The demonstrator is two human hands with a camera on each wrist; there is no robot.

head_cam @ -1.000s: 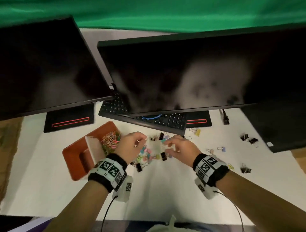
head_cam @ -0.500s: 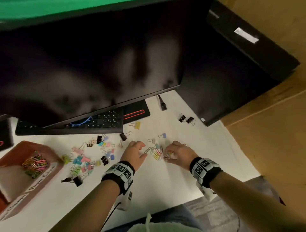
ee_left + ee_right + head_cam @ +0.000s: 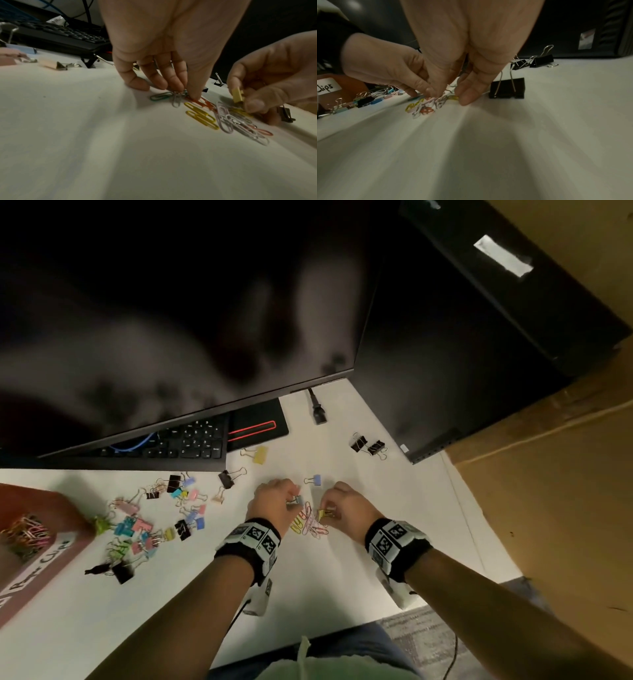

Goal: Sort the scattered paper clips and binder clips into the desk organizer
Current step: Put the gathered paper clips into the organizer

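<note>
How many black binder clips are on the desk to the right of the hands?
3 black binder clips: one and its neighbour near the dark computer case; a third beside the right hand, visible only from the wrist cameras. Others may be hidden.

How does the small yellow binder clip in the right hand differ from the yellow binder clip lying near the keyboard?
The small yellow binder clip is pinched in the right hand above the paper clips; the yellow binder clip near the keyboard lies untouched on the white desk and looks larger. Both are yellow.

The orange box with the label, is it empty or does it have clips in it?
Not empty. The orange box holds a heap of colourful paper clips.
</note>
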